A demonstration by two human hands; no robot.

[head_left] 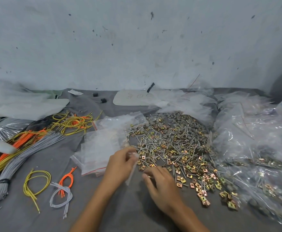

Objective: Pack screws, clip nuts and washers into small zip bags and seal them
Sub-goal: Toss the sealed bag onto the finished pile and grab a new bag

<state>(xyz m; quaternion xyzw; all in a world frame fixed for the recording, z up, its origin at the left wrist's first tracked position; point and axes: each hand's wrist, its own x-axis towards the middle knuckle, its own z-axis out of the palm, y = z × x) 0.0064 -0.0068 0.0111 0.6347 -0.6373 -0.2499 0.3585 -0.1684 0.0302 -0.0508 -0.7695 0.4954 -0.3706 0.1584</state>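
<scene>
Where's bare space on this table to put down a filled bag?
Bare cloth lies between the small wire loops and the left forearm, and along the near edge under both arms. Crowded: the screw and nut pile, the stack of empty bags beside it, filled bags on the right, wire bundles on the left.

Left hand [120, 164]: grips a zip bag [130, 176] that is blurred and largely hidden behind the fingers; contents not readable.
Right hand [162, 186]: fingertips blurred; whether they pinch a piece cannot be told.
Both forearms: cut off by the bottom edge.
Filled bags [254, 148]: blurred, cut by the right edge.
Wire bundles [11, 171]: run off the left edge.
White sheet [130, 97]: writing too faint to read.
</scene>
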